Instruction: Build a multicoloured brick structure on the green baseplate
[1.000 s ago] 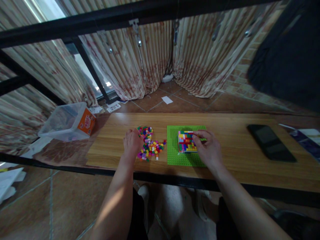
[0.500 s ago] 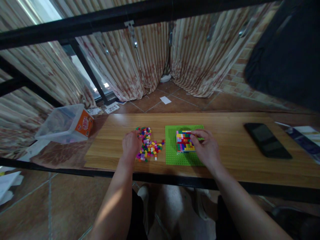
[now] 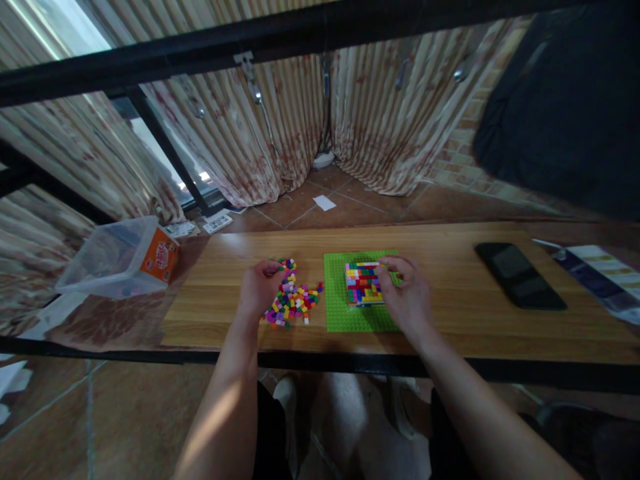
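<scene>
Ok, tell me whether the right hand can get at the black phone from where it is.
Probably yes. The right hand rests on the block build on the green baseplate, and the phone lies further right on the table, with only bare wood between them.

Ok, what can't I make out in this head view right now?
All in the head view:
Left hand: it curls over the loose bricks; whether its grip holds one is hidden.
Right hand: covers the right edge of the built block on the green baseplate.
Clear box: contents blurred.
Printed sheet: cut off by the right edge.
</scene>
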{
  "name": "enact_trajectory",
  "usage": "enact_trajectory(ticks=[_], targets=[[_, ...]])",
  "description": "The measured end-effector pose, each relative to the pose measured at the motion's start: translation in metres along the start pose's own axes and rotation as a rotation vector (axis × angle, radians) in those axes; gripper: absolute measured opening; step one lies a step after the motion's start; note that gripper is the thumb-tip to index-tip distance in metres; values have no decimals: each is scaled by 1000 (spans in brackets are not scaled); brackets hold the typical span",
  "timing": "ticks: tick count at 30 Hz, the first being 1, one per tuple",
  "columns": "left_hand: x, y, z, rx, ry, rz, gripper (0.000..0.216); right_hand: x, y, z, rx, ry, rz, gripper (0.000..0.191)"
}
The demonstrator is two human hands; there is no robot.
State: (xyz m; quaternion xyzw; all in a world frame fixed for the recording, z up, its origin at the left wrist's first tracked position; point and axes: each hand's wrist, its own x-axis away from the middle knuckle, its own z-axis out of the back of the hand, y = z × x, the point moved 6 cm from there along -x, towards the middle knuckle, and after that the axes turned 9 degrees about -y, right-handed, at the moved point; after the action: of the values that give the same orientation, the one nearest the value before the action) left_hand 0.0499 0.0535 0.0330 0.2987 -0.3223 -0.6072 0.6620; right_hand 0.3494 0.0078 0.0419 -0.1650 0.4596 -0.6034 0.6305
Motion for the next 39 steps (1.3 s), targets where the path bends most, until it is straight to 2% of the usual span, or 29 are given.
enact_trajectory(ticks=[2, 5, 9, 13, 17, 26, 32, 39], targets=[[4, 9, -12, 274, -97, -59, 22, 1, -10, 0, -42, -1, 39, 20], [15, 26, -35, 532, -214, -104, 26, 5, -20, -11, -258, -128, 31, 21], [33, 50, -66, 657, -329, -123, 24, 11, -32, -30, -555, -327, 12, 23], [43, 66, -82, 793, -356, -137, 19, 13, -32, -34, -676, -353, -11, 23], [46, 70, -91, 906, -367, -106, 18, 13, -26, -32, -684, -352, -32, 21], [50, 80, -105, 923, -428, -112, 19, 15, -21, -33, -763, -407, -136, 23], [47, 76, -112, 976, -428, -67, 19, 16, -25, -28, -756, -366, -133, 26], [49, 80, -114, 1151, -483, 14, 24, 14, -19, -19, -808, -354, -176, 27]])
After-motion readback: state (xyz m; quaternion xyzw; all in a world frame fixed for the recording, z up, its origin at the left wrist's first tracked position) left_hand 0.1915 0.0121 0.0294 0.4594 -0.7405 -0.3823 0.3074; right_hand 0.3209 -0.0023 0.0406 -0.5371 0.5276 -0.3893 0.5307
